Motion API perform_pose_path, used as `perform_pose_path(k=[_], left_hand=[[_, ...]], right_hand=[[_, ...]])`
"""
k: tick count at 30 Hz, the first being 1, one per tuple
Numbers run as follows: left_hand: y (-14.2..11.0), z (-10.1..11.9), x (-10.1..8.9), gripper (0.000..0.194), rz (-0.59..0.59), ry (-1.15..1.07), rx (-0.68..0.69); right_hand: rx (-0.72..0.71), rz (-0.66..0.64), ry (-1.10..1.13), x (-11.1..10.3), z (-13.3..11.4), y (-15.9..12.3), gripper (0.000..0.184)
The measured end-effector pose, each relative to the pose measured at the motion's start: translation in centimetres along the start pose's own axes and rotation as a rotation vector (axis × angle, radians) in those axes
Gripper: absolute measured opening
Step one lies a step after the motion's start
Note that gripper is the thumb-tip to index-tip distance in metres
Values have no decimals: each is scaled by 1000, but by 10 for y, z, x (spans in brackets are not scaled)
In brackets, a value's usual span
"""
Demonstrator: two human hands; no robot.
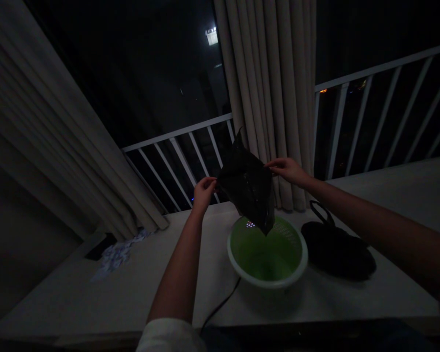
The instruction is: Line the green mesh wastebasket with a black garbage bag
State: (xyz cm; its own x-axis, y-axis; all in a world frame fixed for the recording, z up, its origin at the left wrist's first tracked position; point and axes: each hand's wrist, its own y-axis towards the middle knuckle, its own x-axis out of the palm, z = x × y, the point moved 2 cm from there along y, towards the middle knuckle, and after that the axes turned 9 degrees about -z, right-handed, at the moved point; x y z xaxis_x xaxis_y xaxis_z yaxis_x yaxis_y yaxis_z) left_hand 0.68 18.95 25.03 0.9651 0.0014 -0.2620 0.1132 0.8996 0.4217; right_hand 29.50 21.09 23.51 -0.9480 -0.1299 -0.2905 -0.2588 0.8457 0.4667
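A black plastic bag [247,183] hangs spread between my two hands, its lower corner dipping over the back rim of a basket. My left hand [204,189] pinches the bag's left edge between thumb and fingers. On the other side, my right hand [284,170] pinches the right edge, a little higher. The round green basket [267,281], with a pale rim and small holes in its wall, stands upright below the bag. Its inside shows green, with the bottom in shadow.
Right of the basket lies a black bag-like item with a loop handle [337,249]. A dark cord [222,305] runs from the basket to the front edge of the white ledge [190,293]. Crumpled patterned cloth or paper [119,254] lies left. Curtains [271,88] and white railings [183,129] stand behind.
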Motion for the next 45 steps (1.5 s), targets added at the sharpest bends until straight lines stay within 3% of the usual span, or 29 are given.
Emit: perform_pose_path(k=[14,21,27,31,35,40,45], left_hand=[[-5,-26,21,20,-75,-136,-85],[-2,-30,34,22,-61,-226,-118],[0,-26,41,24,23,-247,-63],[-11,-28,44,29,43,-258,1],[-29,-44,46,32,66,-275,-43],[-54,-67,48,32,95,-299,-141],[-74,-83,52,26,43,-271,-141]], right_hand=[[63,-62,25,20,24,-4,18],[50,-14,-75,31,28,1,25],[-43,122,-87,34,23,-1,23],[-86,187,-120,36,25,-10,22],[-77,139,-132,43,35,-23,23],[29,56,-65,53,49,-46,24],[148,42,51,62,63,-67,28]])
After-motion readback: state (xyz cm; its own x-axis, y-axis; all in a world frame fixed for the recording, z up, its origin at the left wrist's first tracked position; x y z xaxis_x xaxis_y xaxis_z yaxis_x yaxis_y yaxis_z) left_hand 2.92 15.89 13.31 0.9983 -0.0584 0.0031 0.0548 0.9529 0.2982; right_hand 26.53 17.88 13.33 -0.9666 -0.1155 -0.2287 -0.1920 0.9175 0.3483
